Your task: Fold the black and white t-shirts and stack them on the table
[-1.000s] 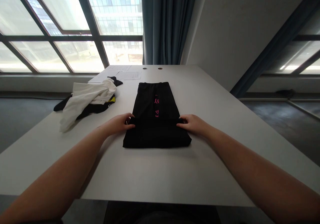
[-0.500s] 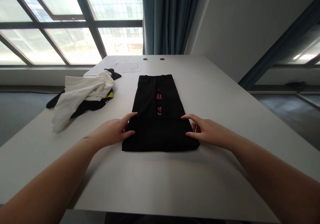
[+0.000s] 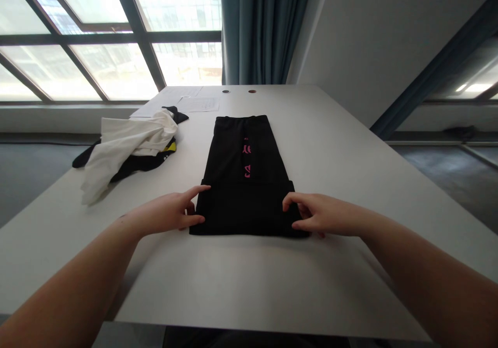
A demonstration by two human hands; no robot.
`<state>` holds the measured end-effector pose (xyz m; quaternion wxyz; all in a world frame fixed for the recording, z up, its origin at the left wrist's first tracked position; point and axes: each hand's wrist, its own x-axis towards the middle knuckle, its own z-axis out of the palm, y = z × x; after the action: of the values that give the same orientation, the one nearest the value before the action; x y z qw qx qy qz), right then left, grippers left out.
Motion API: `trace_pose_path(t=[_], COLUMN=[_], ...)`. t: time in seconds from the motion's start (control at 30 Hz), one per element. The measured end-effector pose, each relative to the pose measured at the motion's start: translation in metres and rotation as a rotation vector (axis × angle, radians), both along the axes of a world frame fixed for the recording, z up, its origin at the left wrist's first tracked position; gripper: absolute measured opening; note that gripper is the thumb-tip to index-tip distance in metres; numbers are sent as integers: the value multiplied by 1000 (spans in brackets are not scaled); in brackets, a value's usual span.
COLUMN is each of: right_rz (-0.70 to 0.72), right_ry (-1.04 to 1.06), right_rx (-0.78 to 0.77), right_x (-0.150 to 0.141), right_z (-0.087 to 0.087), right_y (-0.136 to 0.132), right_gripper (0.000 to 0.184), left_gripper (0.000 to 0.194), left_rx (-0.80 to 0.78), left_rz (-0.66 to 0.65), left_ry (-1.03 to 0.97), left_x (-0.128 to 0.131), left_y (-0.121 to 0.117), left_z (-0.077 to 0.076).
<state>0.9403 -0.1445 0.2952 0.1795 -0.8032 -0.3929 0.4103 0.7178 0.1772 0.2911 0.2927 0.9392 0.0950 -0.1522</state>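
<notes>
Daylight glares through the windows point(image 3: 105, 70); the wall point(image 3: 389, 37) is dim.

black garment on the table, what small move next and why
Probably slip the left hand and right hand under the near end of the black garment and fold it once more: the near flap looks flat, pink lettering shows beyond it, and both hands are at its sides.

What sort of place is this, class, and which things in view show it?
Probably an office or workroom: a long white table, paper sheets near its far end, and large windows beside a blue curtain.
</notes>
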Motion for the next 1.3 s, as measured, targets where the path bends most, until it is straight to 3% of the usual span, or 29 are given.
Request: trace_pose_path(t=[0.23,0.4,0.53,0.63,0.7,0.77,0.83,0.9,1.0,1.13,1.3], right_rz=[26,52,135,157,126,150,200,232,270,288,371], right_ry=[60,109,-23,-466,-714,-821,-845,-837,-810,-757,-631], right_rx=[-119,-198,-175,117,371,494,440,350,296,312,378], right_x=[-3,1,4,-3,-12,-23,-31,-33,-30,-20,5], right_z=[-2,-7,0,-2,-15,-35,-56,-72,-81,-76,-68], right_y=[2,2,0,0,4,12,19,24,24,20,14], right_gripper=[32,28,21,18,25,44,62,69,71,74,71], left_gripper=[65,70,58,47,46,53,62,66,68,72,65], left_rx=[-120,-22,269,461,490,482,474,456,433,404,333], left_rz=[-37,-61,-42,-38,-66,-115,-191,-266,-321,-358,-262], left_ry=[137,133,-158,-473,-580,-599,-553,-480,-412,-381,-328], left_x=[-3,0,3,8,13,17,21,24,25,28,30], left_y=[-1,1,2,-11,-27,-45,-58,-64,-60,-45,-10], left_z=[-3,-6,-11,-17,-23,-32,-42,-51,-57,-54,-53])
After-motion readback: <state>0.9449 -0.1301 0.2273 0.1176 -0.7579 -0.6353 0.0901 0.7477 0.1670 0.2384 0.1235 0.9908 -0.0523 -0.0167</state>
